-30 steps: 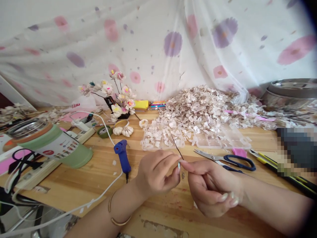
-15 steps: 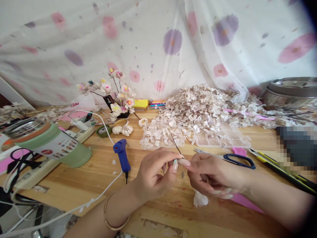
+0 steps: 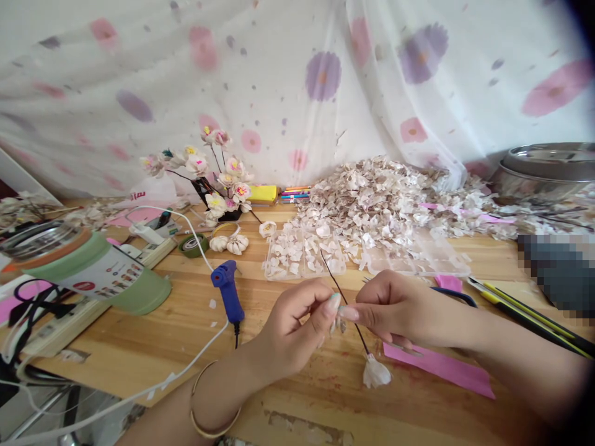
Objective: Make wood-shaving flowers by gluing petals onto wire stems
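Note:
My left hand (image 3: 304, 325) is closed in a pinch, thumb and index fingertip together. My right hand (image 3: 400, 310) is also closed, its thumb tip meeting the left fingertips. Whatever sits in the fingers is hidden or too small to name. A white petal flower (image 3: 375, 373) with a thin dark stem (image 3: 331, 272) lies below the hands, its stem slanting up and left past the right thumb. Whether the thumb touches that stem I cannot tell. Under the right hand lies a pink paper strip (image 3: 446, 370). Scissors (image 3: 458, 296) are mostly covered by this hand.
To the left stand a blue glue gun (image 3: 229, 294), its white cord (image 3: 186, 365) and a green tumbler (image 3: 134, 285). Behind are a petal-filled clear box (image 3: 288, 257), a large petal heap (image 3: 367, 198) and finished flowers (image 3: 223, 179). A yellow-black cutter (image 3: 525, 316) lies right.
Both hands have shifted slightly and turned, uncovering more of the dark stem, flower and pink strip. My right hand now covers more of the scissors. The flower has stayed in place.

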`<state>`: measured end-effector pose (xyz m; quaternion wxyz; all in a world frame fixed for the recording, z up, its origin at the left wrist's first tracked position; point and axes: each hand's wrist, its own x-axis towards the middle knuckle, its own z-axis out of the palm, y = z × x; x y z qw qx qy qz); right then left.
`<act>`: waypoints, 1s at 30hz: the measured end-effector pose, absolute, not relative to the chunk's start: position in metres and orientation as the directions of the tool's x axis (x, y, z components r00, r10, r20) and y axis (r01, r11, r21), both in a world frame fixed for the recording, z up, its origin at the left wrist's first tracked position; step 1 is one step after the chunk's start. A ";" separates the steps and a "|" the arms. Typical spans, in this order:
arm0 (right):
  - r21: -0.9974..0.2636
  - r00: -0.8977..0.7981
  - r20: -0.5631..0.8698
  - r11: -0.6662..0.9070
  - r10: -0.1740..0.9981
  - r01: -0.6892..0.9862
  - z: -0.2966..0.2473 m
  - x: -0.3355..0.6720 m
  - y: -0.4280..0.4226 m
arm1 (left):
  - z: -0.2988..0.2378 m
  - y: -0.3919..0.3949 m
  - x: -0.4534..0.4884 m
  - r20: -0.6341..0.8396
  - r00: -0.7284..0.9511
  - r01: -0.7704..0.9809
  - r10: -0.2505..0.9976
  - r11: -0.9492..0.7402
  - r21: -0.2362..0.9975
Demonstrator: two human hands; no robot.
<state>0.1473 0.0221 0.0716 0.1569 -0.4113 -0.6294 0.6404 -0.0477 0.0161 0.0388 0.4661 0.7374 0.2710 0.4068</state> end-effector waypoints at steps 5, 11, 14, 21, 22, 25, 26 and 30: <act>-0.928 -0.587 -0.331 -0.143 0.739 0.343 0.072 0.147 0.021 | 0.041 0.016 -0.047 0.376 0.494 0.094 0.784 -0.479 0.873; -0.932 -0.564 -0.332 -0.171 0.756 0.320 0.064 0.145 0.026 | 0.033 0.014 -0.043 0.210 0.539 -0.126 0.816 -0.169 0.978; -0.943 -0.561 -0.295 -0.143 0.774 0.299 0.057 0.144 0.029 | 0.030 0.015 -0.041 0.178 0.570 -0.234 0.802 -0.049 0.971; -0.972 -0.563 -0.171 -0.047 0.809 0.229 0.049 0.145 0.036 | 0.027 0.016 -0.044 0.193 0.608 -0.340 0.770 0.033 0.940; -0.974 -0.547 -0.131 -0.005 0.827 0.226 0.048 0.146 0.038 | 0.029 0.015 -0.044 0.210 0.623 -0.313 0.753 -0.005 0.950; -0.897 -0.525 0.058 0.275 0.849 0.345 0.045 0.155 0.048 | 0.036 0.012 -0.045 0.205 0.702 -0.153 0.682 -0.137 0.979; -0.822 -0.566 0.116 0.399 0.816 0.407 0.042 0.159 0.051 | 0.038 0.011 -0.045 0.179 0.749 -0.096 0.638 -0.164 0.982; -0.503 -0.821 0.073 0.732 0.566 0.459 0.030 0.169 0.060 | 0.038 0.011 -0.042 0.057 0.954 -0.007 0.295 -0.169 0.986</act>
